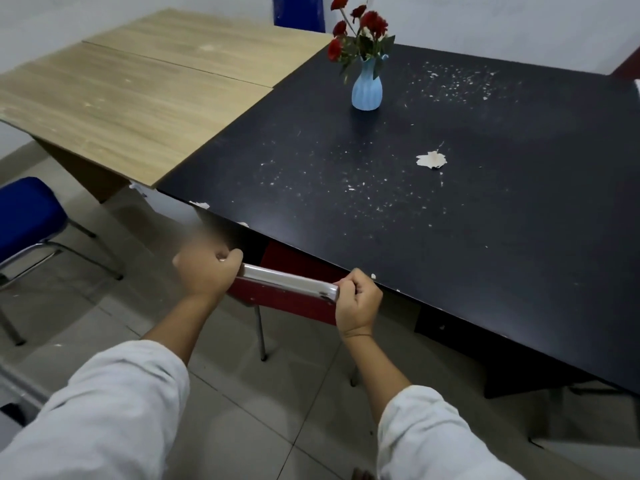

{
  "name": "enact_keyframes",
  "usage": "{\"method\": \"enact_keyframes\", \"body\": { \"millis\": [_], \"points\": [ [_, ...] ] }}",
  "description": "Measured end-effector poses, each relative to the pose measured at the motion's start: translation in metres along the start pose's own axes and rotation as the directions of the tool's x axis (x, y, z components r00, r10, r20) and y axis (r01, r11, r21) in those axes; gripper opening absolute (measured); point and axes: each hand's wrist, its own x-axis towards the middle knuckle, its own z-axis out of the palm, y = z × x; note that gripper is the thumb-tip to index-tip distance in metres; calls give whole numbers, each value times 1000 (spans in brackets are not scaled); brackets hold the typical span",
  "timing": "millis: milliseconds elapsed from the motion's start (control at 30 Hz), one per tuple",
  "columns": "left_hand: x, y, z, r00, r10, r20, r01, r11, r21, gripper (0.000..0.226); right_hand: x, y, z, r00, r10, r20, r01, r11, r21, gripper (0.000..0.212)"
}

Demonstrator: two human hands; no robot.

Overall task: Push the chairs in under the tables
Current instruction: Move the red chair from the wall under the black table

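One red chair [287,301], two hands on it.
Your left hand [204,271] and right hand [356,303] curl fingers round its top rail, seat under the black table [450,220] edge; one blue chair [24,216] stands apart, left.

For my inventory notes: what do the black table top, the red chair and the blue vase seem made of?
Black table top: probably laminated board, matt; pale chips show along its edge. Red chair: back looks like plastic or vinyl, legs thin shiny metal. Blue vase: ribbed, smooth; ceramic or plastic, cannot tell.
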Motion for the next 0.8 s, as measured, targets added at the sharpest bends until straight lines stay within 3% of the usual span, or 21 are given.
{"method": "enact_keyframes", "body": {
  "millis": [200,500,800],
  "points": [
    [28,-7,-1,999,37,40,-39,998,46,25,4,-4,18,998,52,39,-54,998,39,25],
    [65,-25,-3,994,85,69,-86,996,11,30,3,-19,47,990,127,65,-132,989,71,27],
    [106,-50,-7,957,249,150,-241,968,-72,30,-24,-38,88,973,200,-118,-192,978,79,27]
  ]
}}
